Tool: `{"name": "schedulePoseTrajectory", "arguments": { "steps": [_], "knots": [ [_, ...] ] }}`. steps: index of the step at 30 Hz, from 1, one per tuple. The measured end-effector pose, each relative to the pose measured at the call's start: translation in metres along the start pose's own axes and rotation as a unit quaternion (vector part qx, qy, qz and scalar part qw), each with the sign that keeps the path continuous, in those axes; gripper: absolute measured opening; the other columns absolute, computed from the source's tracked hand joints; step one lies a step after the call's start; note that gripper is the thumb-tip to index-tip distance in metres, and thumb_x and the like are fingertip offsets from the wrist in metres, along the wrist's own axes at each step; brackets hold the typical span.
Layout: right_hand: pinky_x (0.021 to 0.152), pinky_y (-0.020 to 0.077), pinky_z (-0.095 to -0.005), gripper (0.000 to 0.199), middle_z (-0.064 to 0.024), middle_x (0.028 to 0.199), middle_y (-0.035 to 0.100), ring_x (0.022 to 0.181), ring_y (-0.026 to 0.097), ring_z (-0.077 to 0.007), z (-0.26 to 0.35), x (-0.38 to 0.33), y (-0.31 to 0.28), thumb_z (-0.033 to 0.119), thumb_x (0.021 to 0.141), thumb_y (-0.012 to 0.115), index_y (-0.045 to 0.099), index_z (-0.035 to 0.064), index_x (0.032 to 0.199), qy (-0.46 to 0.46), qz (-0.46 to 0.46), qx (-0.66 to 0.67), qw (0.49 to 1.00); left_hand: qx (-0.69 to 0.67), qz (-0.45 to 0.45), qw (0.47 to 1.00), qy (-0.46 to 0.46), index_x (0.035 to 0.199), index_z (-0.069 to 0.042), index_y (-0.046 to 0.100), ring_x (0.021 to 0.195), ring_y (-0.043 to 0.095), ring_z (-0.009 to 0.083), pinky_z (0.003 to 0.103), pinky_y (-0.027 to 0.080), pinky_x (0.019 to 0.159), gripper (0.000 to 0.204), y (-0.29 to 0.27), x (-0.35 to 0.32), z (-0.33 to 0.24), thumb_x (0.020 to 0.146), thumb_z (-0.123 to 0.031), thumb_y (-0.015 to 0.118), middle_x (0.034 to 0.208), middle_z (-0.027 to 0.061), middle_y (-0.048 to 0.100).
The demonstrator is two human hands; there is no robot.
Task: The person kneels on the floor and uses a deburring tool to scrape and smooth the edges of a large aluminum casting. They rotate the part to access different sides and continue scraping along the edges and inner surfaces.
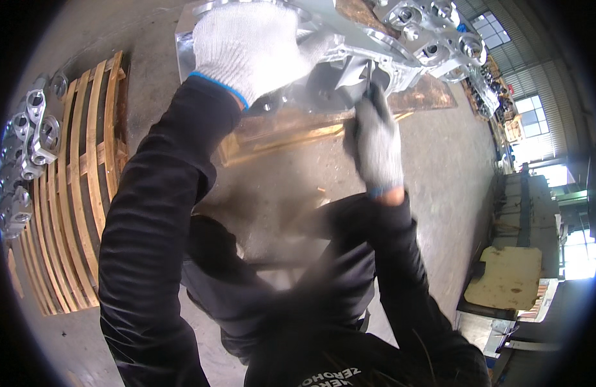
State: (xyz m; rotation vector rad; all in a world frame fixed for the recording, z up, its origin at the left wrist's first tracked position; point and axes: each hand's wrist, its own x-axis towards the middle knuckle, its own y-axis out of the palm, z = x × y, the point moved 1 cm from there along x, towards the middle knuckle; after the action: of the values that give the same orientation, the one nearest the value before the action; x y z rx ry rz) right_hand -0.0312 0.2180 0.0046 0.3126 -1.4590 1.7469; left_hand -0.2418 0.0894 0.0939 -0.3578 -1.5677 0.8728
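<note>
A large, shiny machined metal casting (349,74) with rounded openings lies before me at the top of the view. My left hand (253,48), in a white knitted glove, is closed over its left part, thumb stretched toward the middle. Glare washes out that glove, and the fingertips are hidden. My right hand (380,145), in a greyish glove, comes up from below, its fingers wrapped round a thin hand tool (369,69). The tool's narrow shaft points up into an opening of the casting; its exact kind is unclear and its handle is hidden in the glove.
Under the casting is a wooden pallet (298,137). More metal castings (433,39) stand beyond at the upper right. To the left, another slatted pallet (85,155) has similar castings (30,138) beside it. A pale yellow worn panel (504,277) is at the lower right.
</note>
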Motion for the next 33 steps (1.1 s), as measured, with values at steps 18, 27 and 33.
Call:
{"name": "schedulePoseTrajectory", "arguments": {
  "steps": [18,27,33],
  "knots": [
    [0.049,0.0389,-0.0227,0.038,-0.0063,0.094,0.060,0.055,0.048,-0.0068,0.011,-0.010,-0.012,0.007,0.102,0.054,0.057,0.0039,0.140,0.097,0.013,0.051,0.994,-0.098,0.079,0.991,-0.048,0.098,-0.011,0.082,0.072,0.076,0.0283,0.044,0.061,0.068,0.074,0.003,0.006,0.003,0.097,-0.077,0.047,0.078,0.0119,0.077],
    [0.045,0.0343,-0.0213,0.053,0.0013,0.091,0.053,0.051,0.040,-0.0041,0.000,-0.027,0.000,0.010,0.105,0.051,0.039,0.0030,0.157,0.183,0.019,0.101,0.978,-0.124,0.142,0.980,-0.068,0.113,-0.015,0.081,0.076,0.076,0.0271,0.043,0.060,0.069,0.067,0.001,0.006,0.001,0.099,-0.073,0.048,0.085,0.0126,0.078],
    [0.058,0.0443,-0.0274,0.047,-0.0093,0.100,0.056,0.067,0.050,-0.0135,0.008,-0.028,-0.006,0.004,0.100,0.055,0.050,0.0023,0.146,0.228,-0.016,0.408,0.884,-0.133,0.089,0.985,-0.068,0.108,-0.012,0.081,0.078,0.076,0.0283,0.043,0.060,0.070,0.064,-0.001,0.002,0.000,0.099,-0.068,0.052,0.084,0.0120,0.078]
  ]
}}
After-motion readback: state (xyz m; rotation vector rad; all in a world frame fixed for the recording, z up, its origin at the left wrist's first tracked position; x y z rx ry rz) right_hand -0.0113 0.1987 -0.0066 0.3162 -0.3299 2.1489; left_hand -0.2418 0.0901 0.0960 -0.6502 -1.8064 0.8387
